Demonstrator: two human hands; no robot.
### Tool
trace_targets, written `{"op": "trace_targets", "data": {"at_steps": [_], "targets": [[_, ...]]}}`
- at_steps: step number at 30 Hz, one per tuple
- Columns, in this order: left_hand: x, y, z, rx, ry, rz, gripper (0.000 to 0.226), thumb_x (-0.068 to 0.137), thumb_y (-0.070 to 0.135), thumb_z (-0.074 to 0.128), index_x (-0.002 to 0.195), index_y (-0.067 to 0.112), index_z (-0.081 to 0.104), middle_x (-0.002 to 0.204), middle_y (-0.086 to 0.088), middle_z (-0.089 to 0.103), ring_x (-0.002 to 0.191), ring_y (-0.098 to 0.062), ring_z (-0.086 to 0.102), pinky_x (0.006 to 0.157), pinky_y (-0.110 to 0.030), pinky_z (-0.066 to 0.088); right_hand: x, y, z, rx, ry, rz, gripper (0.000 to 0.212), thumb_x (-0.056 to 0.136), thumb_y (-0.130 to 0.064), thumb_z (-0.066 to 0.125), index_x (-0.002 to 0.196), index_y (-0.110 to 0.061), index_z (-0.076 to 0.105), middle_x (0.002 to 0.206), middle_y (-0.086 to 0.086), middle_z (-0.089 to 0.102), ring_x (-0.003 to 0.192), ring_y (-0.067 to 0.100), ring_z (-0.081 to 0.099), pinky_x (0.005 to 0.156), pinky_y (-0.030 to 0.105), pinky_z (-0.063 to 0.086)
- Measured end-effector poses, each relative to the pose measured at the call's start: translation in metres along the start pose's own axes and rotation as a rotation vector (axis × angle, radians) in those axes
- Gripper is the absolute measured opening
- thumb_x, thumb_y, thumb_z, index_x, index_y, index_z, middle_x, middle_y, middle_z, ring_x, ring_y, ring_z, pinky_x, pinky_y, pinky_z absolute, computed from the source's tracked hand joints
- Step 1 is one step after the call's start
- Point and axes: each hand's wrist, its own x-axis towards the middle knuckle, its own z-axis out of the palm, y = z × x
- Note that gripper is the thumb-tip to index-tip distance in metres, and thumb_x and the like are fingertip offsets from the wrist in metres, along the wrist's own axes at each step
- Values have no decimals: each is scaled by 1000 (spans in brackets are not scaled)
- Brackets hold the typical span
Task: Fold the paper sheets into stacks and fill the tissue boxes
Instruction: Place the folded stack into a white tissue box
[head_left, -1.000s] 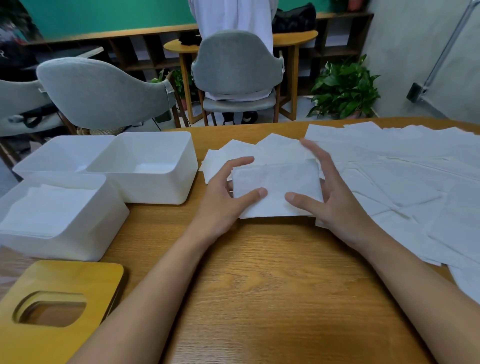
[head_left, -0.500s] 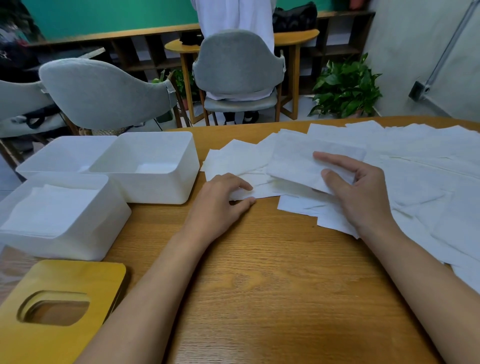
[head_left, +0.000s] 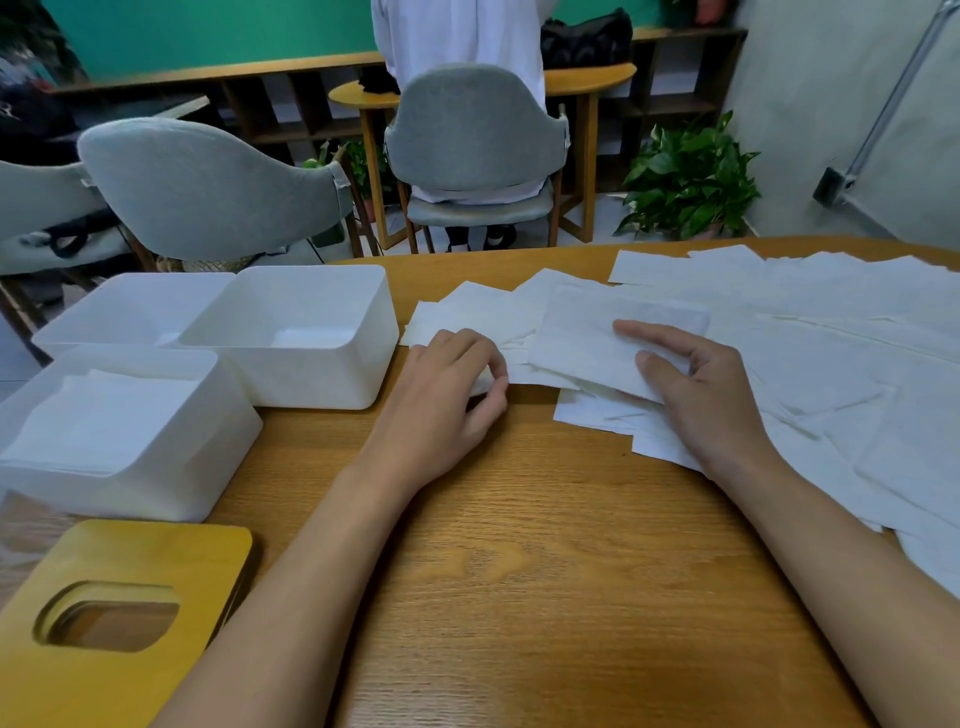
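My left hand (head_left: 447, 400) rests on the wooden table (head_left: 545, 571) with curled fingers pinching the corner of a small folded paper stack (head_left: 467, 312). To its right, my right hand (head_left: 701, 395) holds a loose white paper sheet (head_left: 587, 338) between thumb and fingers, above other sheets. A white tissue box (head_left: 208, 467) at the front left holds a stack of folded paper (head_left: 104, 415). Behind it stand two empty white boxes, one (head_left: 311, 379) right beside my left hand and one (head_left: 104, 312) further left.
Many loose paper sheets (head_left: 841, 364) cover the table's right side. A yellow wooden lid (head_left: 156, 551) with an oval slot lies at the front left corner. Grey chairs (head_left: 208, 182), a seated person and a potted plant (head_left: 691, 182) are beyond the table.
The folded stack both hands pressed a second ago now lies under my left hand. My right hand has drawn a fresh sheet in from the right pile.
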Motion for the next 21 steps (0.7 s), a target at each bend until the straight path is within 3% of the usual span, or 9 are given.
{"op": "trace_targets", "data": {"at_steps": [5,7,11,14,16,19,21], "targets": [[0,13,-17,-249,-27,-86,3,100,25,65,100,22,66,95,16,69,97,-2,63,86,-20,47,-2,-3,0,-7,-66,-31,35,102,-10,59,123,-33,75,131,-22,68,128,-10,54,113,17,41],[2,16,-22,-407,-14,-151,1,98,19,70,97,19,71,90,13,74,93,-6,71,85,-19,53,-3,-5,0,25,-118,-50,27,101,-26,63,124,-32,75,132,-20,69,128,-10,55,114,19,41],[6,19,-31,-638,-87,-239,4,98,16,73,97,17,77,86,14,77,88,-3,72,79,-9,44,-7,-10,1,114,-273,-60,55,90,-62,49,125,-29,75,131,-21,69,130,-1,57,111,30,44],[6,20,-34,-741,-110,-289,6,97,20,73,98,16,78,89,14,77,88,1,69,77,-8,43,-12,-14,6,77,-329,-102,50,83,-63,59,118,-32,77,125,-22,72,125,-2,60,106,19,45],[6,18,-35,-788,-85,-332,10,97,24,73,99,16,79,92,12,77,89,0,68,77,-10,44,-15,-17,8,52,-332,-105,45,79,-57,72,116,-33,78,122,-20,74,121,0,64,103,21,47],[6,13,-37,-926,-81,-415,20,92,35,72,102,20,79,102,3,79,98,-14,72,80,-26,52,-17,-17,8,123,-357,-49,37,78,-44,82,113,-32,77,113,-12,78,108,9,73,92,26,58],[5,13,-36,-996,-105,-466,22,88,36,72,104,22,79,106,3,79,99,-15,74,75,-25,56,-18,-18,8,130,-360,-21,37,79,-41,88,113,-30,77,110,-10,79,103,12,75,86,28,60]]}}
